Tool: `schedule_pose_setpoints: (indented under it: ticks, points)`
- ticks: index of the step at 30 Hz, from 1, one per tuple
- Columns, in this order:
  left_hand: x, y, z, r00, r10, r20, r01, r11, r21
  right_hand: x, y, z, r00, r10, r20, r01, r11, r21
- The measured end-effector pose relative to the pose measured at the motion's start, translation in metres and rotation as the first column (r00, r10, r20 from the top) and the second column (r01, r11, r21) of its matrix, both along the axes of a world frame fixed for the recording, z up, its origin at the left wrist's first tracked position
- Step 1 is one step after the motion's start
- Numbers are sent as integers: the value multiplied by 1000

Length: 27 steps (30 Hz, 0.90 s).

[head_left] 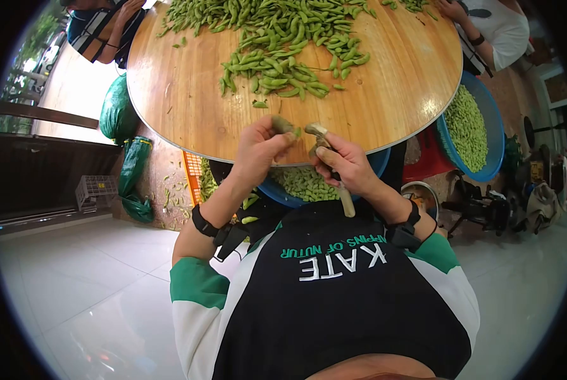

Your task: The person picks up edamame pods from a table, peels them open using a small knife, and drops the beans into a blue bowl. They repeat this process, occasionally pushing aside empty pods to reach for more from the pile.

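Note:
My left hand [258, 149] is at the table's near edge, its fingers closed in a pinch. A small piece of green soybean pod [297, 132] shows at its fingertips. A stained covering wraps one of its fingers. My right hand [347, 166] is close beside it, curled round a slim tool whose pale handle [347, 202] sticks out below the fist; its working end is hidden. Coverings also wrap fingers of this hand. Beneath both hands, a blue basin [277, 195] holds shelled green beans [305, 183]. Ahead, a large heap of soybean pods [277, 38] lies on the round wooden table [188, 107].
Another blue basin [495, 126] of beans stands at the right, near a red stool [429, 161]. An orange crate [192, 177] and green sacks [119, 111] are at the left, with pods scattered on the floor. Two people sit across the table.

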<state>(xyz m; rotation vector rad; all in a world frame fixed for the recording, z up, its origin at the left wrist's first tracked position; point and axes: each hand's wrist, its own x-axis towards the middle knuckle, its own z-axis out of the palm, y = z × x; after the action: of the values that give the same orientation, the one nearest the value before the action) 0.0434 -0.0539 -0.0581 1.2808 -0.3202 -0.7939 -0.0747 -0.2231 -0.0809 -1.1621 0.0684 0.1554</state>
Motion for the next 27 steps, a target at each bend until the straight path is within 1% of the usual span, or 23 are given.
schedule_pose_setpoints:
  ticks: [1,3,5,8,10,11,13,14,16,20,22,23,24,25,26,27]
  points:
    - [-7,-3,-1,1000,-2,-5,2,1000,1,-1,1,-2,999,11,31,-11,1000,2]
    - [-16,-10,-3,991,-27,-134,17,997,-77,-2,2,-7,999,18,49,-20,999,32]
    - [-19,-13,-1,991,-6,-134,-5,997,-76,-3,3,-7,997,26,71,-31,998,62]
    - [-21,-14,0,990,43,-135,-48,998,-40,-7,4,1,998,-9,65,2,995,104]
    - [-24,-14,-2,997,63,-33,-63,998,-9,-9,3,4,1000,7,31,-14,968,250]
    - [-25,-13,-2,997,64,-34,-64,998,-8,-10,3,4,1000,8,30,-15,968,251]
    - [-27,-12,-3,997,71,38,-71,997,-8,-12,3,3,999,33,17,-36,971,237]
    - [-28,-12,-3,997,71,37,-71,997,-9,-12,3,3,999,33,16,-36,971,237]
    - [-29,-12,-3,990,61,130,-64,998,13,-13,3,1,1000,14,18,-18,968,252]
    - [-28,-11,-5,989,39,140,-38,999,-4,-13,4,3,999,-39,-15,42,967,252]
    - [-23,-12,-9,999,-23,-33,20,996,-89,-13,4,0,998,-64,-22,66,985,160]
    - [-20,-11,-10,999,-21,-33,18,996,-89,-12,3,-1,998,-62,-22,64,985,160]
    - [-18,-11,-7,978,-79,-193,52,989,-140,-12,0,-3,1000,-23,3,22,981,191]
    - [-17,-11,-6,927,-143,-346,78,978,-195,-12,-2,-4,1000,15,28,-21,975,222]
    - [-16,-9,-8,926,-142,-349,77,978,-194,-13,-3,-4,1000,15,26,-20,975,223]
    - [-14,-9,-10,865,-235,-443,120,955,-272,-13,-5,-3,999,29,43,-38,973,229]
